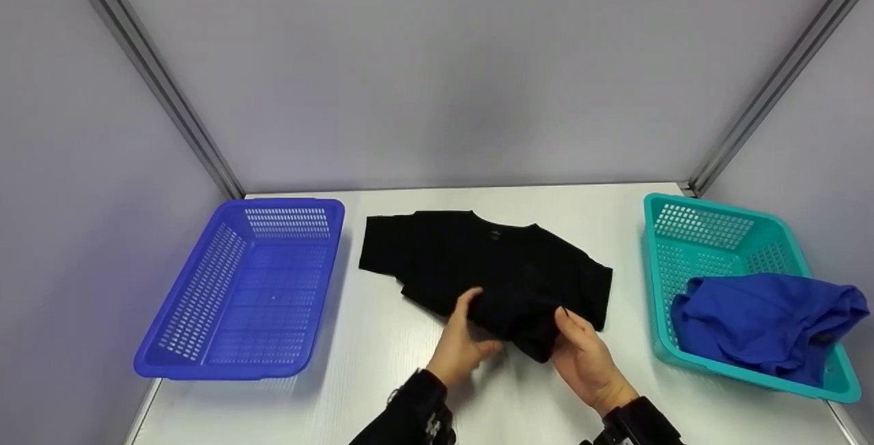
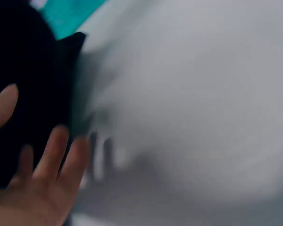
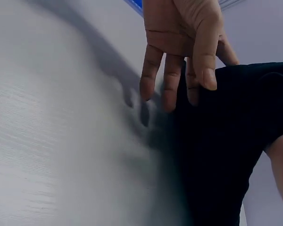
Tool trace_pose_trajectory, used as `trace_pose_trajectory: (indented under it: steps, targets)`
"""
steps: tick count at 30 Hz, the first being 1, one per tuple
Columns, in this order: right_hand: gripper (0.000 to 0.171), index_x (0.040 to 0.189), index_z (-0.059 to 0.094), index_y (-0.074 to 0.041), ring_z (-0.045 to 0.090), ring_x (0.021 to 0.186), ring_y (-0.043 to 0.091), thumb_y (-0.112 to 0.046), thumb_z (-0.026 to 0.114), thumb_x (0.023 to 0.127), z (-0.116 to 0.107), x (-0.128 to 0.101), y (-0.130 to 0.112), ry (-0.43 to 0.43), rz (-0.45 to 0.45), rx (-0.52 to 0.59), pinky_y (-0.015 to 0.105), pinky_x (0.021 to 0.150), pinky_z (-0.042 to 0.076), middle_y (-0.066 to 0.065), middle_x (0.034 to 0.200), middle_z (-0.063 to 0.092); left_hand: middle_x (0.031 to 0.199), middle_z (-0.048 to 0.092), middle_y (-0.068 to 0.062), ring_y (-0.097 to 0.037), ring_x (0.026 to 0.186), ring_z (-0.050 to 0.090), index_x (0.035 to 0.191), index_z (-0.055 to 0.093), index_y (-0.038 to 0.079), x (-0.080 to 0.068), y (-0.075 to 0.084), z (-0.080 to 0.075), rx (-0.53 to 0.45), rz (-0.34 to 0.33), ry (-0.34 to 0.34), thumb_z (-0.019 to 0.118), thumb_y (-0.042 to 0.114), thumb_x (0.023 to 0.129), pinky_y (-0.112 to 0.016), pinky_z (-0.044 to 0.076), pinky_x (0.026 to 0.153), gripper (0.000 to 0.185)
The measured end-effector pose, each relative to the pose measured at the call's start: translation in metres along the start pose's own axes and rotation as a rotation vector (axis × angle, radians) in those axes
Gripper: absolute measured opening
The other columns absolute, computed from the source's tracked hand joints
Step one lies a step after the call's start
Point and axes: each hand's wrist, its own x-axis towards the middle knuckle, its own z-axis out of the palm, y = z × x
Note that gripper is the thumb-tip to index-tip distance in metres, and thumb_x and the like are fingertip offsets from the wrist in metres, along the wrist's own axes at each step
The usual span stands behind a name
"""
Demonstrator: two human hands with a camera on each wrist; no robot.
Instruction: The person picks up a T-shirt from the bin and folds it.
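A black short-sleeved T-shirt [image 1: 505, 261] lies spread on the white table, its neckline toward the back wall and its near edge lifted and bunched. My right hand [image 1: 587, 360] pinches that raised edge, thumb on top; only part of this hand [image 3: 280, 160] shows at the side of the right wrist view. At the lower left of the lifted cloth is my left hand [image 1: 459, 346], its thumb over the fabric. Its fingers [image 2: 49, 160] are spread and relaxed beside the shirt's edge in the left wrist view. The cloth's dark folds hide the right fingertips.
On the left stands a blue plastic basket [image 1: 326, 295] with nothing in it. A teal basket [image 1: 655, 295] on the right holds a crumpled blue garment [image 1: 765, 322] that hangs over its rim. Grey wall panels [image 1: 464, 76] close off the back and sides.
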Motion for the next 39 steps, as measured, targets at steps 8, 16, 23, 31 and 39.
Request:
trace_pose_trajectory:
  steps: [8, 16, 23, 31, 39]
  targets:
    - [0.044, 0.133, 0.070, -0.027, 0.058, 0.135, 0.001, -0.025, 0.029, 0.119, -0.003, -0.005, 0.000, -0.053, 0.006, 0.025, 0.022, 0.117, 0.044, -0.016, 0.139, 0.068, 0.102, 0.061, -0.001, -0.020, 0.081, 0.069, 0.109, 0.071, 0.017, 0.004, 0.012, 0.001, 0.665, 0.323, 0.409, 0.088, 0.011, 0.085, -0.036, 0.057, 0.065, 0.030]
    - [0.033, 0.117, 0.077, -0.014, 0.063, 0.116, 0.000, -0.017, 0.044, 0.115, -0.015, -0.012, 0.005, -0.048, 0.039, -0.224, 0.021, 0.107, 0.048, -0.014, 0.118, 0.073, 0.115, 0.080, -0.005, -0.022, 0.097, 0.079, 0.102, 0.080, 0.008, 0.010, 0.027, -0.042, 0.668, 0.662, 0.491, 0.085, 0.001, 0.084, -0.036, 0.063, 0.079, 0.019]
    - [0.047, 0.151, 0.057, 0.000, 0.051, 0.151, 0.032, -0.013, 0.062, 0.106, -0.039, -0.013, 0.026, -0.058, -0.038, -1.147, 0.051, 0.127, 0.038, 0.016, 0.159, 0.056, 0.112, 0.079, -0.010, -0.026, 0.103, 0.076, 0.113, 0.069, 0.004, 0.001, 0.049, -0.096, 0.408, 0.584, 0.236, 0.064, -0.009, 0.098, -0.042, 0.062, 0.091, 0.021]
    - [0.051, 0.156, 0.052, -0.006, 0.030, 0.157, 0.055, -0.008, 0.059, 0.106, -0.067, 0.003, 0.029, 0.051, -0.026, -1.611, 0.074, 0.127, 0.020, 0.023, 0.165, 0.046, 0.103, 0.078, -0.002, -0.015, 0.094, 0.075, 0.111, 0.068, 0.014, -0.030, 0.032, -0.132, 0.552, 0.392, -0.277, 0.062, 0.006, 0.104, -0.036, 0.063, 0.085, 0.013]
    - [0.050, 0.157, 0.054, -0.014, 0.046, 0.149, 0.051, -0.023, 0.061, 0.108, -0.085, 0.005, 0.031, 0.082, 0.087, -1.824, 0.079, 0.118, 0.031, 0.018, 0.164, 0.050, 0.075, 0.065, 0.012, -0.003, 0.067, 0.059, 0.099, 0.068, 0.023, -0.049, -0.002, -0.132, 0.818, 0.270, -0.543, 0.078, 0.041, 0.095, -0.028, 0.046, 0.060, 0.021]
